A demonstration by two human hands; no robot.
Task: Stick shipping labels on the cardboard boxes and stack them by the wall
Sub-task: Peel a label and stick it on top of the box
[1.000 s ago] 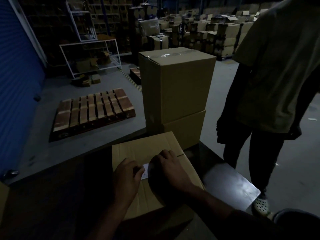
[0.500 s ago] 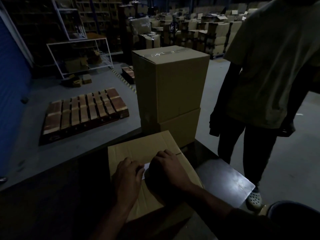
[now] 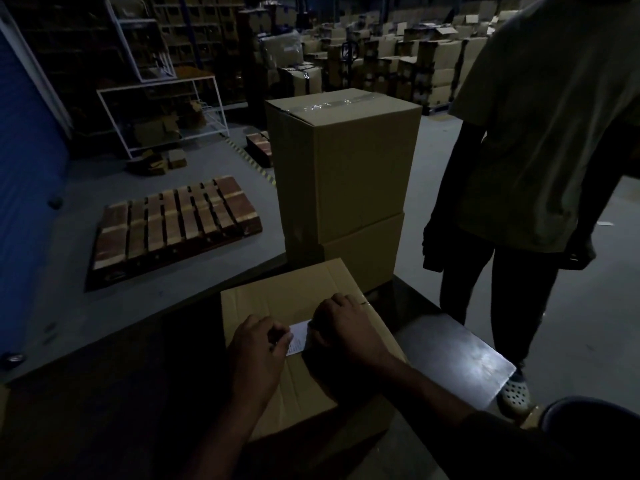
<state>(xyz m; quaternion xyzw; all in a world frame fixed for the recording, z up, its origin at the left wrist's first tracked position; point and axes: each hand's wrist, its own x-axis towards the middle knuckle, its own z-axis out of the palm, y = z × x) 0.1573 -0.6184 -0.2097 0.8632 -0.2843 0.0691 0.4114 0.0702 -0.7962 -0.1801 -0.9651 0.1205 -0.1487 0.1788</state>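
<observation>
Dim warehouse, dark desk [image 3: 457, 355]: both hands, left hand [image 3: 258, 351] and right hand [image 3: 341, 329], pinched the thin, floppy label [image 3: 298, 337] by its side edges on the stiff cardboard box [image 3: 298, 292].

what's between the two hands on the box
In the head view, a white shipping label lies on the box top between the left hand and the right hand. Both hands touch its edges; only a narrow strip shows.

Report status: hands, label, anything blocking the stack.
Left hand and right hand both pressing the white label onto the box on the table. Two stacked boxes just beyond; a person stands right of them.
</observation>
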